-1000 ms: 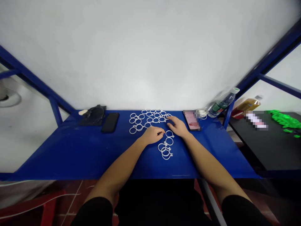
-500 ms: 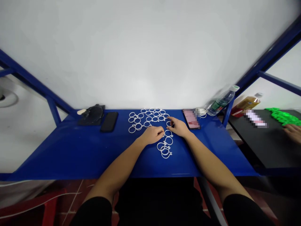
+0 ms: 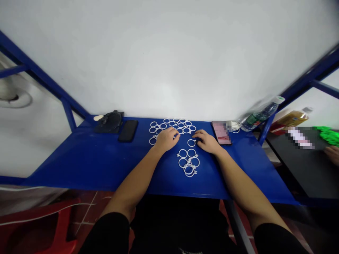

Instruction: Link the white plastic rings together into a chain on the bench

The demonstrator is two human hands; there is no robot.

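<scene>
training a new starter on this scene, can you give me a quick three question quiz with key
1. The rings on the blue table are: a) green, b) white, c) red?
2. True or false: the left hand is nearer the black phone than the right hand is.
3. What lies just right of the right hand?

Key: 1 b; 2 true; 3 a phone with a pinkish screen.

Thin white rings (image 3: 189, 161), small tabs visible on several, lying roughly flat on blue tabletop (image 3: 92, 165), far group (image 3: 172, 126) loosely spread near back edge, near cluster (image 3: 189, 166) partly overlapping, single ring (image 3: 191, 146) between both.
</scene>
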